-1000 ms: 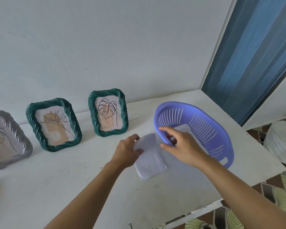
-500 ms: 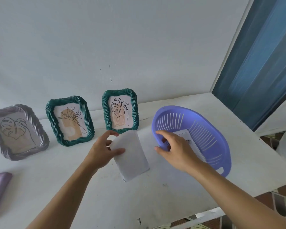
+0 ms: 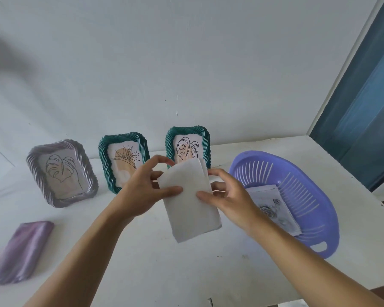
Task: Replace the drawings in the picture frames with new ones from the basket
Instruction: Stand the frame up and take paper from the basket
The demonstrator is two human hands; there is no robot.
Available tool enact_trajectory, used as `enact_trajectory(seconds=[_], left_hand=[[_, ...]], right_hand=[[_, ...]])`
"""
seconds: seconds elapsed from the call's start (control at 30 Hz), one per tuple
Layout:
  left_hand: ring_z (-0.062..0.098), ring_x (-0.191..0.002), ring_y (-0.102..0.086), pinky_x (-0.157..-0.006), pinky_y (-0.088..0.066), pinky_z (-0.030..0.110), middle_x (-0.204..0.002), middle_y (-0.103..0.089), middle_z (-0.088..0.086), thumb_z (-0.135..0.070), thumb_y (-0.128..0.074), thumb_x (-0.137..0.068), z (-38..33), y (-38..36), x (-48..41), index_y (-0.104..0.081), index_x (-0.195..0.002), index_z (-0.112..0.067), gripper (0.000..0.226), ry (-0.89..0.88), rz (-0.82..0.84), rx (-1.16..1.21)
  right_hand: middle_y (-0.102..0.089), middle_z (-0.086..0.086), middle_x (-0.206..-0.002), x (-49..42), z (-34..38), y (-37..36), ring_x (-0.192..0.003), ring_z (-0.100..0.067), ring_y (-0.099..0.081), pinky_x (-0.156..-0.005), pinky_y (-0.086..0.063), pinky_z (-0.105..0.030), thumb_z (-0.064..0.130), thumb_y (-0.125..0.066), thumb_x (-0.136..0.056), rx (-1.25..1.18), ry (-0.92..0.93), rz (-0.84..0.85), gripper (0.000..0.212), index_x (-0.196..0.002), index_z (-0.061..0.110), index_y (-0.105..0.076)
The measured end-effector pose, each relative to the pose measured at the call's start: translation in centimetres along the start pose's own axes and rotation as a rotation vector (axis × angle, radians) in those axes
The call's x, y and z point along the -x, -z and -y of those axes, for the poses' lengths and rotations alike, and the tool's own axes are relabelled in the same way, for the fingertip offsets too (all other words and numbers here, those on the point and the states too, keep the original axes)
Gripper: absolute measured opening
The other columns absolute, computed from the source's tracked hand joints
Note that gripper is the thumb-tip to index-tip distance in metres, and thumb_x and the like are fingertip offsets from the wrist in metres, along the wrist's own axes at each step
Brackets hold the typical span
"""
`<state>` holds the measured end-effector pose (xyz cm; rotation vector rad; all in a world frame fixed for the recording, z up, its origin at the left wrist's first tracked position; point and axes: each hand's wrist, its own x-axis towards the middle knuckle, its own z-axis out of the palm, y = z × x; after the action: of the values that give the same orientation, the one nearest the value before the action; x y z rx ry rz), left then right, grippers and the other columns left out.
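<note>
Head view: white paper sheets (image 3: 191, 202), blank side up, are held over the table (image 3: 142, 273) just left of the purple basket (image 3: 319, 191). The left hand (image 3: 140, 191) grips their left edge, thumb on top; the right hand (image 3: 231, 196) pinches the right edge. A rose drawing (image 3: 273, 209) lies flat in the basket. Behind, a silver frame (image 3: 61, 171) and two green frames (image 3: 104, 165) (image 3: 206, 145) stand upright by the wall, each holding a plant drawing. A blurred purple object (image 3: 20, 251) lies far left.

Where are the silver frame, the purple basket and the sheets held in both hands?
silver frame (image 3: 90, 173): head view, on its right rim.
purple basket (image 3: 328, 222): head view, on the solid right wall.
sheets (image 3: 191, 200): head view, middle of the blank white back.
</note>
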<state>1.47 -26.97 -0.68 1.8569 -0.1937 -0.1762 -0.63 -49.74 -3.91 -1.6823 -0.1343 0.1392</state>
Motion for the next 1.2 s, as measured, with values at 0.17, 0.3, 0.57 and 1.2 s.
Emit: enact_trajectory(seconds=[0.17,0.3,0.57,1.2], left_hand=[[0.028,-0.077,-0.074,-0.075,-0.061,0.054,-0.102,-0.067,0.017,-0.01,-0.087,-0.075,-0.3,-0.6,0.0,-0.053,-0.116,-0.032,0.058,-0.069,-0.109,-0.008],[0.019,-0.07,-0.073,-0.072,-0.062,0.047,-0.11,-0.061,0.002,-0.016,-0.086,-0.076,0.2,-1.4,0.2,-0.049,-0.119,-0.038,0.061,-0.167,-0.213,-0.059],[0.013,-0.109,-0.05,-0.094,-0.042,0.029,-0.126,-0.047,-0.006,-0.027,-0.081,-0.081,2.8,-4.7,0.4,-0.071,-0.116,-0.038,0.038,-0.372,-0.258,-0.564],[0.03,-0.094,-0.064,-0.081,-0.052,0.039,-0.109,-0.072,0.019,0.007,-0.04,-0.101,-2.8,-13.7,-2.2,-0.047,-0.133,-0.03,0.05,-0.027,0.036,0.663]], right_hand=[[-0.077,-0.005,-0.096,-0.6,0.3,-0.4,-0.092,-0.031,-0.072,-0.089,-0.056,-0.047,0.014,-0.077,-0.085,-0.046,-0.025,-0.074,0.043,-0.12,0.026,-0.058],[-0.077,-0.007,-0.089,-0.5,0.7,-0.2,-0.087,-0.033,-0.071,-0.081,-0.056,-0.043,0.009,-0.076,-0.085,-0.066,-0.007,-0.149,0.042,-0.116,0.027,-0.056],[-0.074,-0.007,-0.082,0.3,0.6,1.1,-0.065,-0.019,-0.061,-0.066,-0.047,-0.029,0.01,-0.073,-0.086,0.032,0.084,-0.297,0.024,-0.1,0.026,-0.062],[-0.057,0.015,-0.127,2.2,-0.3,6.9,-0.125,-0.008,-0.047,-0.103,-0.042,-0.043,0.038,-0.062,-0.093,0.645,0.442,-0.447,0.022,-0.109,0.029,-0.072]])
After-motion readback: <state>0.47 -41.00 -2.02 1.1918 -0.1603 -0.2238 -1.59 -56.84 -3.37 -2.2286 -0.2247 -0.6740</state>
